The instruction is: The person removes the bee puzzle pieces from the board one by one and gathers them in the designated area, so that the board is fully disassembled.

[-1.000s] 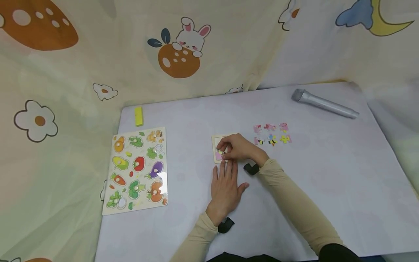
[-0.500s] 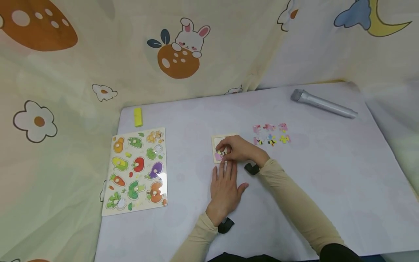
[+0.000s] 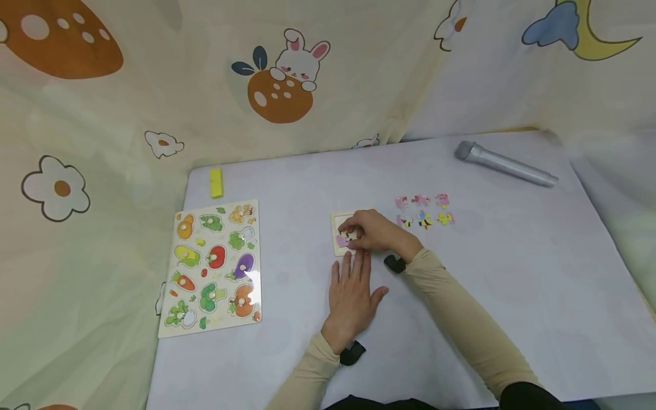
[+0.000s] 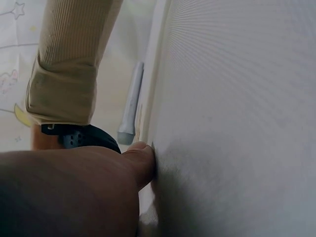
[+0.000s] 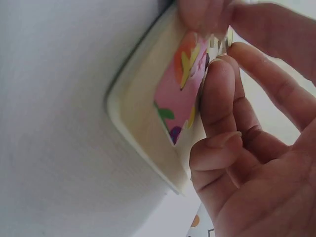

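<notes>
A small light-wood puzzle board with a raised border lies mid-table. A pink puzzle piece with orange, green and purple print lies inside its border, at one corner. My right hand reaches over the board with curled fingers and pinches a small puzzle piece beside the pink one; the fingers hide most of it. Palm down on the table, my left hand lies with fingers straight, fingertips right at the board's near edge. Its thumb shows low against the table in the left wrist view.
Several loose puzzle pieces lie in two rows right of the board. A vegetable puzzle board rests at the left, with a yellow block behind it. At the back right is a silver microphone-shaped object. A printed curtain hangs behind.
Both hands stay almost in place. The right fingers shift only slightly over the board; the loose pieces and the vegetable board lie as before.
</notes>
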{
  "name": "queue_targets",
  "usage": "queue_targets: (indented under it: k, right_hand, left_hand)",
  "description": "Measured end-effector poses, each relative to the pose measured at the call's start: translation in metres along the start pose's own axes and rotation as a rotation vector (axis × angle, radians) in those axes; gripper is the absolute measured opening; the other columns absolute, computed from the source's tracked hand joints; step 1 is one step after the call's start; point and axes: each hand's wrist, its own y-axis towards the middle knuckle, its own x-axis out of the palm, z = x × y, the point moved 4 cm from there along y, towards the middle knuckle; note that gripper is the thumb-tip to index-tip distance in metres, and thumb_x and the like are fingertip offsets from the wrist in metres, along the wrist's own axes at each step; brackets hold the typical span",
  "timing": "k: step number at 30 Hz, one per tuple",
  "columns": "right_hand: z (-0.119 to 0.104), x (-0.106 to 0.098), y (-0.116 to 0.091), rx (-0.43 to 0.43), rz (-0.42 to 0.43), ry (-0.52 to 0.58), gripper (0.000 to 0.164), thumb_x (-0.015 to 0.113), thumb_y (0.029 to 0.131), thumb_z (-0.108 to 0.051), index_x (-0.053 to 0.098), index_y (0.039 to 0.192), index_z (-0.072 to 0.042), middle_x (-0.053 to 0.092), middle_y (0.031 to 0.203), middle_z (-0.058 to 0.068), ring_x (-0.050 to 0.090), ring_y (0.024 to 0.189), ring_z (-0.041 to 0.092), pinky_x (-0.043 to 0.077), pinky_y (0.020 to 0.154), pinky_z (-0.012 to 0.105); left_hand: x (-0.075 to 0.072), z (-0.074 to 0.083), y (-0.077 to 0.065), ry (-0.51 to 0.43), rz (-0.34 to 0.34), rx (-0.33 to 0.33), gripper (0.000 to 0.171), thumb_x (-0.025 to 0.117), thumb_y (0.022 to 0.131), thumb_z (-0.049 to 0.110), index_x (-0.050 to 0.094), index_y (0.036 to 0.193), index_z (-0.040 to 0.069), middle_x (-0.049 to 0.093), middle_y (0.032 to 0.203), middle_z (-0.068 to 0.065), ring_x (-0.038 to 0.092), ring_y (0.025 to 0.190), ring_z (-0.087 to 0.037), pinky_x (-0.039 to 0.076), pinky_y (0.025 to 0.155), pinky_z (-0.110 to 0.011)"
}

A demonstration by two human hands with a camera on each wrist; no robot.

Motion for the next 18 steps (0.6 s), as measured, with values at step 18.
queue_targets:
  k: [18]
  right_hand:
    - [-0.0014, 0.0035, 0.0002, -0.027, 0.058, -0.017, 0.03, 0.083, 0.091, -0.006, 0.073, 0.12, -0.004, 0.077, 0.106, 0.007, 0.071, 0.085, 0.013, 0.059, 0.082, 0.033]
  left_hand:
    - [-0.0005, 0.0005, -0.0013, -0.02, 0.059, 0.018, 0.089, 0.054, 0.104, 0.064, 0.028, 0.168, 0.009, 0.03, 0.174, -0.009, 0.029, 0.159, -0.034, 0.028, 0.125, -0.056]
